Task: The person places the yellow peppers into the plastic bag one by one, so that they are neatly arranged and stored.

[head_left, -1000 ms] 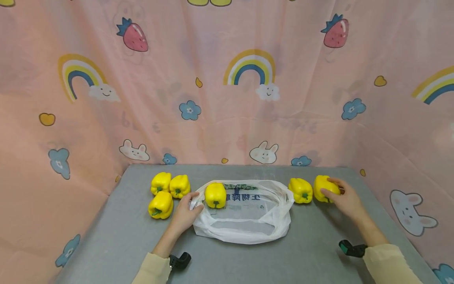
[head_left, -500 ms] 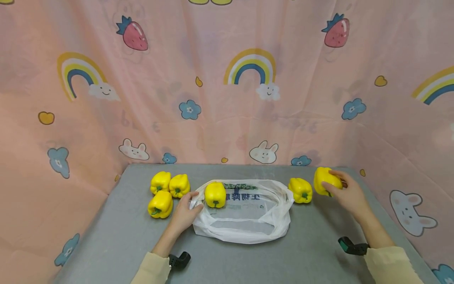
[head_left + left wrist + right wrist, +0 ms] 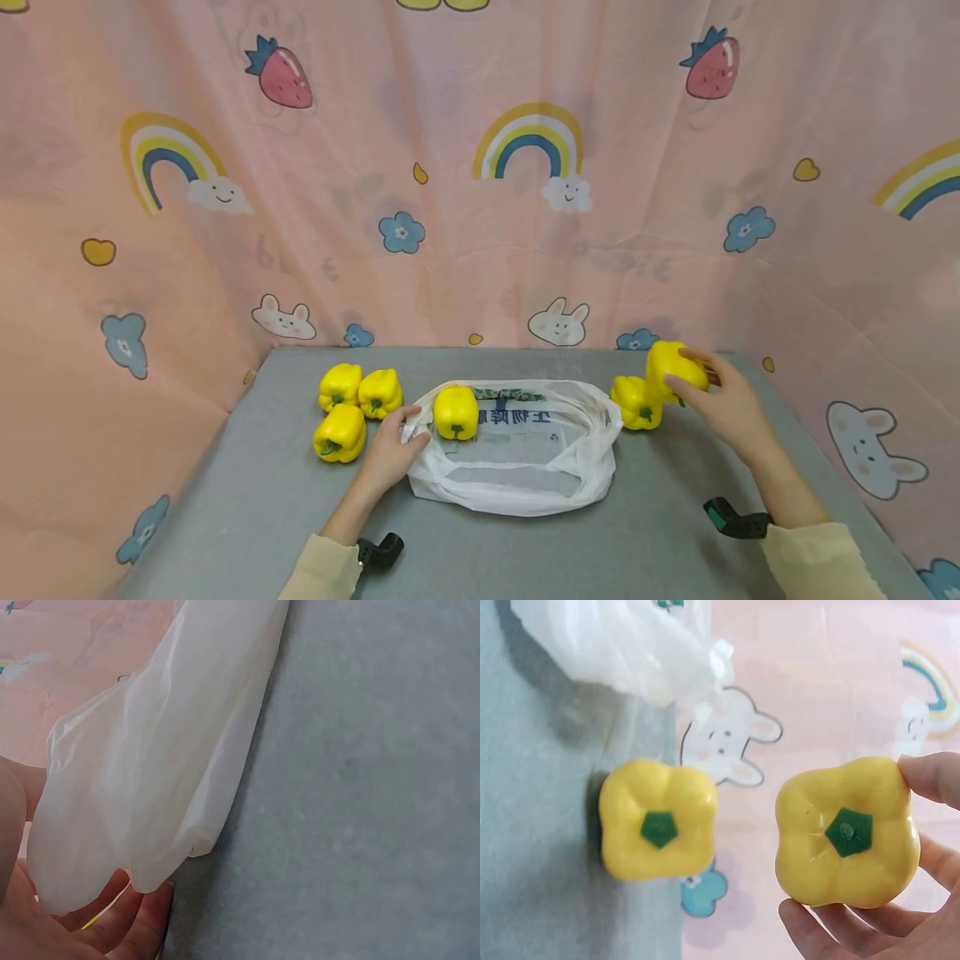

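Observation:
My right hand (image 3: 731,408) grips a yellow bell pepper (image 3: 671,369) by its sides, thumb and fingers around it, raised above the table. In the right wrist view the held pepper (image 3: 806,802) shows its green stem end. Another yellow pepper (image 3: 632,400) sits on the table just right of the bag, partly overlapped by the held one. A white plastic bag (image 3: 517,500) lies with its mouth spread wide, one yellow pepper (image 3: 455,408) at its left inside. My left hand (image 3: 390,454) holds the bag's left edge; in the left wrist view the plastic (image 3: 150,765) passes between thumb and fingers.
Three more yellow peppers (image 3: 340,433) cluster on the grey table (image 3: 247,500) left of my left hand. A pink patterned curtain (image 3: 480,275) stands behind the table and along both sides. Dark wrist devices (image 3: 382,550) are worn on both wrists.
My right hand has lifted the far right pepper off the table and carried it leftward, over beside the other right-hand pepper. The left hand and bag have stayed in place.

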Motion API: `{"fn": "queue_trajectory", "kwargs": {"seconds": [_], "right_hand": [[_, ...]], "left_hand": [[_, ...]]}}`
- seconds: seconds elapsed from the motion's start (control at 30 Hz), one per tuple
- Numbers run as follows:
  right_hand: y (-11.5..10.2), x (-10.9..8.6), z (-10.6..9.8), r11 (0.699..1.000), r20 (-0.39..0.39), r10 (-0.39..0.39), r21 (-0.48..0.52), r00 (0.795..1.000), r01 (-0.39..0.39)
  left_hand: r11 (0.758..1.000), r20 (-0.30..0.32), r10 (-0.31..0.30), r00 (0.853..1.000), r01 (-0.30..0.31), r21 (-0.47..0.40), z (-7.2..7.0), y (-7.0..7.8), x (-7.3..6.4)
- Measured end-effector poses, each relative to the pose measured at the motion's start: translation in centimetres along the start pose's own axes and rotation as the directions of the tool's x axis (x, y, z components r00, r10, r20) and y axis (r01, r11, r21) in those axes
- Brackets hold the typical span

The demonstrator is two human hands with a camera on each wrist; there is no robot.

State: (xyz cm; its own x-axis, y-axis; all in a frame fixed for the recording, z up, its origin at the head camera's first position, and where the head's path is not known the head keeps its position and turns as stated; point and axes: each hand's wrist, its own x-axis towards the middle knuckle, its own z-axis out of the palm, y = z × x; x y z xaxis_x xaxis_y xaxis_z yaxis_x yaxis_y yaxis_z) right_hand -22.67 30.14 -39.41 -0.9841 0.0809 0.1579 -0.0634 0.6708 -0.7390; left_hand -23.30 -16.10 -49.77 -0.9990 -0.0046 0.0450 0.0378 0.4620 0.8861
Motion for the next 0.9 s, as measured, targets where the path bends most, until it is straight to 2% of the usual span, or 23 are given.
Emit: {"fn": "queue_trajectory", "kwargs": {"seconds": [0.4,0.9], "right_hand": [[-3.3,-0.8,1.0,0.993,0.005,-0.111,0.032,0.994,0.111],[-6.2,-1.4,4.0,0.987,0.056,-0.149,0.070,0.987,0.145]], "left_hand": [[1.000,-0.004,0.002,1.000,-0.002,-0.009,-0.1,0.1,0.0],[0.999,-0.007,0.022,1.000,-0.022,0.026,-0.1,0.0,-0.1]]}}
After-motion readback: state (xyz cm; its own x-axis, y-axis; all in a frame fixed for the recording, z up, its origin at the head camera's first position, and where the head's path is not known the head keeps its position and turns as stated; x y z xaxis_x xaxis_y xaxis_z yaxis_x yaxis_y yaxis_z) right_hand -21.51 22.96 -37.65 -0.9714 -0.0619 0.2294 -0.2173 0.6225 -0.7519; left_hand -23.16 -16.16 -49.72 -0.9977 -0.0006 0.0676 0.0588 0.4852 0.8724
